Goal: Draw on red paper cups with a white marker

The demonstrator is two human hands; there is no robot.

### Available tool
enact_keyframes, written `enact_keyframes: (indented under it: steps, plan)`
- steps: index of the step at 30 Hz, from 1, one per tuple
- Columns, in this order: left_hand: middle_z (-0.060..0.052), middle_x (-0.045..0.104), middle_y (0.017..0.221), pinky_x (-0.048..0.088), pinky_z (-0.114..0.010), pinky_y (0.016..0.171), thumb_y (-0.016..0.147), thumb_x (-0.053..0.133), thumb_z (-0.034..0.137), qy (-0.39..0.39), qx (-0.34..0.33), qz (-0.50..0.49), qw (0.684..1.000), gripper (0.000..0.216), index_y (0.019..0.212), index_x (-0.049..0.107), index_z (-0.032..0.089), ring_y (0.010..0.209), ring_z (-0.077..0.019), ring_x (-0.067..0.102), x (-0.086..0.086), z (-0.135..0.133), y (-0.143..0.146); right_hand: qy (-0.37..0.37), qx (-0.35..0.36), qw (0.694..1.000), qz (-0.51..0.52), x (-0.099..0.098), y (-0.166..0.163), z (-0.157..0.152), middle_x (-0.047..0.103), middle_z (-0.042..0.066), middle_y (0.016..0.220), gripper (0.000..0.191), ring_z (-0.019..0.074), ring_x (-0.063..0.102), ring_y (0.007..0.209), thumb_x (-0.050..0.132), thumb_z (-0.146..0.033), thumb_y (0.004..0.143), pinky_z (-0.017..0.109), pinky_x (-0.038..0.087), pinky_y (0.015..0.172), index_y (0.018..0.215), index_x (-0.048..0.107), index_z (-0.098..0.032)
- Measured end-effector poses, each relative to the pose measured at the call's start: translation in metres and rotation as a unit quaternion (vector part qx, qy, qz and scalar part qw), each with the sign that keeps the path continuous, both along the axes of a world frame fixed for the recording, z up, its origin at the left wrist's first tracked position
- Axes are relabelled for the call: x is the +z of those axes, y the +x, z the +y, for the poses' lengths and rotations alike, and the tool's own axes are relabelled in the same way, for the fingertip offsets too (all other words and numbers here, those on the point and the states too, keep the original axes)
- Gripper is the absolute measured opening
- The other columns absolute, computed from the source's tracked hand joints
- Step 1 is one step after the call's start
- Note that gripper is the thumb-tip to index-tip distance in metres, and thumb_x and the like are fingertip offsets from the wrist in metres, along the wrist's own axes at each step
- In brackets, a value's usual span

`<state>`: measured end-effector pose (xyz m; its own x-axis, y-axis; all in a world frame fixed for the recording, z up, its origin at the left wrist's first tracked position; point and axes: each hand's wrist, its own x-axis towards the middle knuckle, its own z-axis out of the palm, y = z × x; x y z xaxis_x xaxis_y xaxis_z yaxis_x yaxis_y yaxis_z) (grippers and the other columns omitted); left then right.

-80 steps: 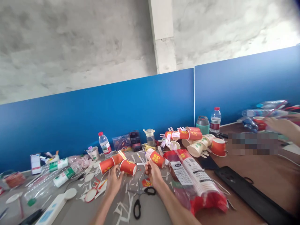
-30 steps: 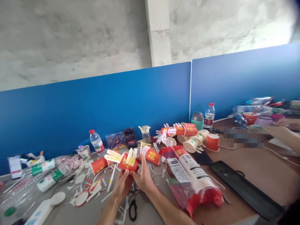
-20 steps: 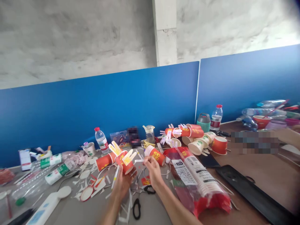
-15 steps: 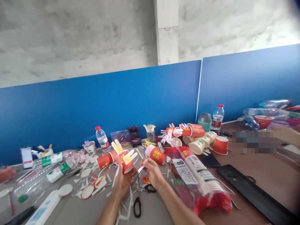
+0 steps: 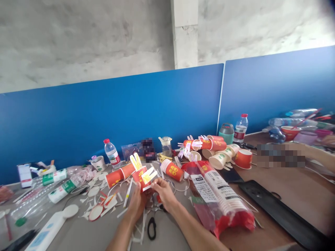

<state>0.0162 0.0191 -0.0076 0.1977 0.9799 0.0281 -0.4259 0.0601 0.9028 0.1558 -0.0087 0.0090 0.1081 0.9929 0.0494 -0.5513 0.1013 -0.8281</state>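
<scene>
My left hand (image 5: 138,202) is wrapped round a red paper cup (image 5: 139,176) that carries two hand-shaped paper cutouts coloured yellow and white. Closed in a pinch, my right hand (image 5: 162,191) presses a small white strip (image 5: 147,187) against the cup's lower edge. Black-handled scissors (image 5: 151,228) lie below my hands, their blades partly hidden. To the left are red paper cups (image 5: 119,175) on their sides, and a white-and-yellow marker-like stick (image 5: 128,192). A nested stack of red paper cups (image 5: 172,169) rests just beyond my right hand.
Paper scraps (image 5: 104,204) litter the left side near empty plastic bottles (image 5: 61,191). A plastic sleeve of cups (image 5: 217,195) lies on the right, beside a long black tray-like object (image 5: 277,212). Decorated cups (image 5: 204,143) are piled behind. Another person's arm (image 5: 319,157) reaches in at far right.
My right hand has moved left and up, bringing the white strip from beside the cup onto its lower edge. My left hand has turned the cup slightly. The view has shifted slightly.
</scene>
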Motion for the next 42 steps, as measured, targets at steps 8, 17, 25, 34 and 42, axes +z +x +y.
enact_keyframes:
  steps: [8, 17, 25, 34, 42]
  plan:
    - [-0.019, 0.093, 0.116, 0.064, -0.062, 0.121, 0.074, 0.104, 0.077, -0.04, -0.009, -0.049, 0.998, 0.073, 0.115, 0.089, 0.019, 0.137, -0.0492, 0.081, -0.014, 0.004, -0.002, -0.012, 0.0, 1.0, -0.007, -0.005, -0.002, 0.006, 0.06, -0.007, 0.062, 0.058, 0.0117, 0.047, 0.064, 0.108, -0.058, 0.051, 0.028, 0.037, 0.067, 0.066, 0.062, -0.025]
    - [-0.02, 0.093, 0.125, 0.062, -0.063, 0.123, 0.072, 0.104, 0.079, -0.044, -0.006, -0.058, 0.997, 0.075, 0.115, 0.089, 0.019, 0.14, -0.0496, 0.079, -0.018, 0.008, -0.001, -0.005, 0.002, 1.0, -0.02, -0.008, -0.002, 0.007, 0.062, -0.008, 0.062, 0.052, 0.0125, 0.05, 0.063, 0.105, -0.052, 0.057, 0.028, 0.041, 0.066, 0.066, 0.061, -0.025]
    - [-0.02, 0.09, 0.134, 0.061, -0.063, 0.125, 0.077, 0.101, 0.081, -0.044, -0.028, -0.064, 0.997, 0.076, 0.121, 0.089, 0.021, 0.144, -0.0492, 0.076, -0.022, 0.01, -0.004, -0.008, 0.005, 0.999, -0.037, -0.01, -0.001, 0.008, 0.061, -0.007, 0.062, 0.052, 0.0132, 0.049, 0.064, 0.101, -0.056, 0.058, 0.028, 0.04, 0.067, 0.067, 0.059, -0.026]
    - [-0.02, 0.09, 0.135, 0.06, -0.064, 0.126, 0.077, 0.101, 0.08, -0.027, -0.054, -0.07, 0.996, 0.076, 0.124, 0.089, 0.021, 0.147, -0.0497, 0.074, -0.02, 0.007, -0.006, -0.004, -0.001, 0.997, -0.072, -0.018, -0.002, 0.013, 0.061, -0.007, 0.063, 0.047, 0.0141, 0.052, 0.065, 0.099, -0.05, 0.062, 0.029, 0.042, 0.068, 0.065, 0.058, -0.027]
    - [-0.021, 0.085, 0.148, 0.057, -0.069, 0.128, 0.072, 0.102, 0.083, 0.036, -0.102, -0.025, 0.994, 0.092, 0.144, 0.082, 0.028, 0.157, -0.0517, 0.066, -0.021, 0.002, -0.013, -0.004, -0.003, 0.995, -0.097, -0.016, 0.003, 0.015, 0.06, -0.007, 0.062, 0.047, 0.0142, 0.052, 0.064, 0.1, -0.045, 0.063, 0.029, 0.042, 0.067, 0.065, 0.056, -0.027]
